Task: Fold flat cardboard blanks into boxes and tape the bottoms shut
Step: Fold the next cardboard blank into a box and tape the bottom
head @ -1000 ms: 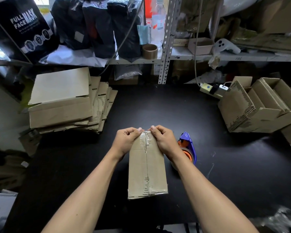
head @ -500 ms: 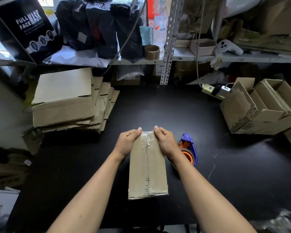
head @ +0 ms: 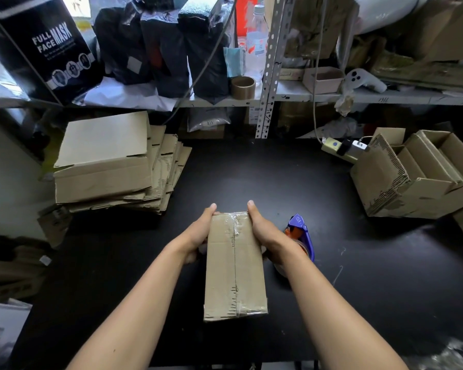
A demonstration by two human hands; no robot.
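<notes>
A narrow cardboard box (head: pixel 234 273) lies on the black table (head: pixel 265 177) in front of me, its taped bottom seam facing up. Clear tape runs along the seam and wraps over both ends. My left hand (head: pixel 198 233) grips the box's left side near the far end, thumb along the top edge. My right hand (head: pixel 265 231) grips the right side the same way. A blue and orange tape dispenser (head: pixel 301 233) lies just right of my right wrist. A stack of flat cardboard blanks (head: pixel 110 161) sits at the table's far left.
Several folded open boxes (head: pixel 417 180) lean together at the table's right. A power strip (head: pixel 340 149) lies behind them. Shelves behind hold dark bags (head: pixel 158 49), a brown tape roll (head: pixel 242 88), a water bottle (head: pixel 257 41) and a small box (head: pixel 322 80).
My hands have slid from the far end, where the fingers pressed the tape down, out to the two sides of the box. The box has not moved.
</notes>
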